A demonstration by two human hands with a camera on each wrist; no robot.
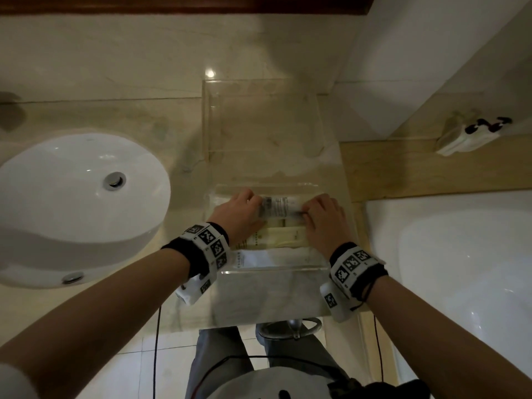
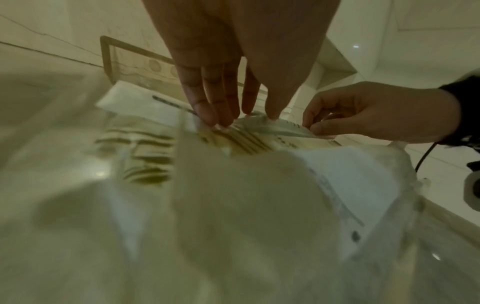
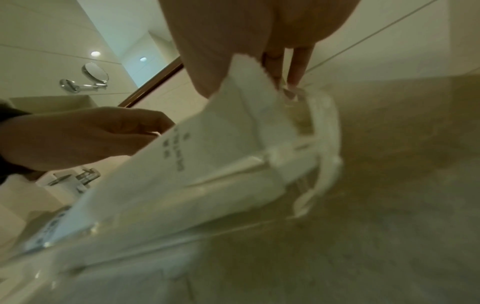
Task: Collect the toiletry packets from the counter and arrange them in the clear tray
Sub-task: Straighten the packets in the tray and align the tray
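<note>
A clear tray (image 1: pixel 273 272) sits on the marble counter near its front edge. Inside lie cream packets with gold print (image 1: pixel 273 240) and a white packet (image 1: pixel 256 259) at the near side. Both hands are over the tray's far part and hold one white printed packet (image 1: pixel 280 207) by its ends. My left hand (image 1: pixel 256 204) pinches the left end between fingers and thumb (image 2: pixel 246 120). My right hand (image 1: pixel 306 210) pinches the right end, thumb on one face and fingers (image 3: pixel 293 82) behind the packet (image 3: pixel 233 133).
A second clear tray (image 1: pixel 259 116) stands just behind, against the wall. A white round basin (image 1: pixel 80 197) fills the left of the counter. A bathtub (image 1: pixel 460 269) lies to the right, past a wooden ledge with a white soap holder (image 1: pixel 466 136).
</note>
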